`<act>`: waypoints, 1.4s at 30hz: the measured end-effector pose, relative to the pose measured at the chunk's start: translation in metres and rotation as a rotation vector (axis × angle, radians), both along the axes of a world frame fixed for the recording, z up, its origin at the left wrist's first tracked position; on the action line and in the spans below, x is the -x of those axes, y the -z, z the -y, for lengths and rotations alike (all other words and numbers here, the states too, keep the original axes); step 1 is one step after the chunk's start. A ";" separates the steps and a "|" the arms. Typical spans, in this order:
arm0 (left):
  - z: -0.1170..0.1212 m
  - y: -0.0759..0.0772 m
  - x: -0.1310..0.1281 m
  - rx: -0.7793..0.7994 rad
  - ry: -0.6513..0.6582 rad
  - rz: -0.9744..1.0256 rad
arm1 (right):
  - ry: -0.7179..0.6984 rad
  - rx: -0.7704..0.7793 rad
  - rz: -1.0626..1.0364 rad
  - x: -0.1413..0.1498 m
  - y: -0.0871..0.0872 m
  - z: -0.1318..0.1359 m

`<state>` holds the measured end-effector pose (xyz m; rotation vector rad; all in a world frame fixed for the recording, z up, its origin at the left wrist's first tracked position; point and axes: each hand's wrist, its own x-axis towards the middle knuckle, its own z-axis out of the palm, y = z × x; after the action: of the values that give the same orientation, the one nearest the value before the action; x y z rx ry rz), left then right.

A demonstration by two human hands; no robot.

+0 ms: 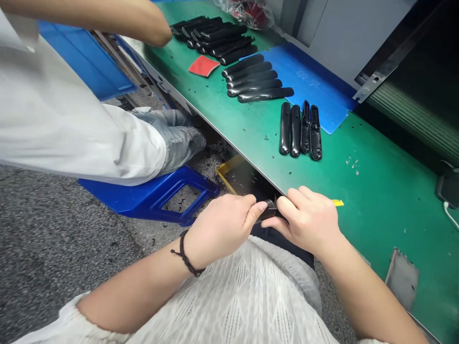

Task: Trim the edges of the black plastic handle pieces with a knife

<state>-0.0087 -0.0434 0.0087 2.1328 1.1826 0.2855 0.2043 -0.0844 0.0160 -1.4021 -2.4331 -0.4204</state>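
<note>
My left hand [224, 224] and my right hand [308, 220] meet at the near edge of the green table [380, 191]. Both are closed on one small black part [269, 206], which shows only as a sliver between the fingertips. A yellow tip [337, 203] sticks out beyond my right hand, as of a small tool held in it. On the table just beyond lie several black plastic handles in a short row [300, 129]. A longer group of the same handles [254, 79] lies farther off.
A blue sheet [315, 86] and a red pad [203, 65] lie on the table. Another person in white sits on a blue stool [150, 196] at left, an arm reaching over more black handles [215, 36]. A blue crate [86, 57] stands behind. A yellow-rimmed tray [236, 177] sits below the table edge.
</note>
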 end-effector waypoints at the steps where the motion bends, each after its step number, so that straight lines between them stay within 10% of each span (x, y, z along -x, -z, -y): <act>1: 0.000 -0.001 -0.001 0.029 0.002 0.021 | 0.007 -0.044 0.018 0.001 0.001 0.000; 8: -0.001 0.010 -0.003 0.044 -0.068 0.140 | -0.092 -0.155 -0.076 0.003 0.024 0.016; 18: 0.001 0.010 -0.008 0.080 -0.069 0.229 | 0.027 0.244 -0.824 0.012 0.011 0.018; 29: 0.003 0.012 -0.006 0.187 -0.162 0.424 | 0.217 0.084 -1.466 0.022 0.021 0.012; 42: 0.008 0.023 -0.006 -0.640 -0.128 0.174 | 0.193 0.316 -1.233 0.023 0.002 0.017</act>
<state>-0.0026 -0.0511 -0.0147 2.4927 1.2354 0.9998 0.1813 -0.1014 0.0142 -1.3725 -1.3619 0.6583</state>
